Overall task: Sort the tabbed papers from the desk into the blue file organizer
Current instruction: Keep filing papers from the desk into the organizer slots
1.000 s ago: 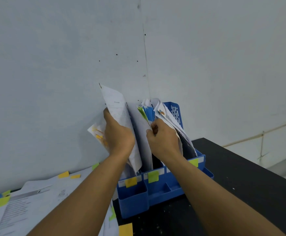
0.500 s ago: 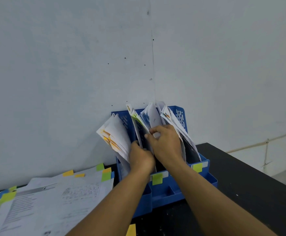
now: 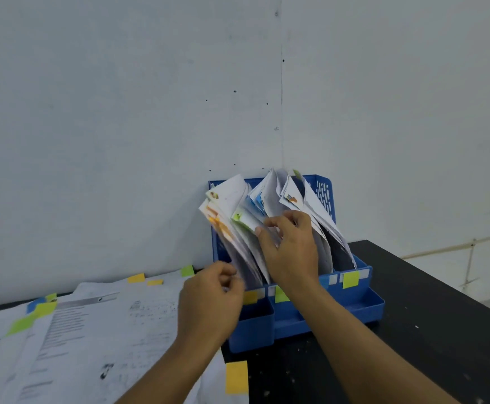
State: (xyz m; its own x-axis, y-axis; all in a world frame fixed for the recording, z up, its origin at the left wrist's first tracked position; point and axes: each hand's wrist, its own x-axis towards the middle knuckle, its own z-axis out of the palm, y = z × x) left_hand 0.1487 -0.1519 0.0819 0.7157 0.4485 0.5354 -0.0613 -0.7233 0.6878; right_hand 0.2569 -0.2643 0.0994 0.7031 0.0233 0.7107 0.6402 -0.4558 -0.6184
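The blue file organizer [image 3: 363, 307] stands on the black desk [image 3: 427, 316] against the wall, its slots full of tabbed papers. Orange-tabbed sheets [image 3: 226, 205] lean left out of the left slot. My right hand [image 3: 292, 255] pinches the papers in the middle slot [image 3: 267, 196], thumb on the left and fingers over the top. My left hand [image 3: 211, 301] hovers low in front of the left slot, its fingers loosely curled; I see nothing in it. Loose tabbed papers [image 3: 107, 325] lie spread on the desk at the left.
Yellow and green labels mark the organizer's front, above small front trays [image 3: 255, 325]. A yellow sticky tab [image 3: 236, 377] sticks out near my left forearm. The pale wall [image 3: 121, 141] rises right behind the desk. The desk's right edge drops off at the far right.
My left hand slid a sheet down into the left slot, let go and drew back toward me. My right hand stayed on the middle papers. The view tilted down.
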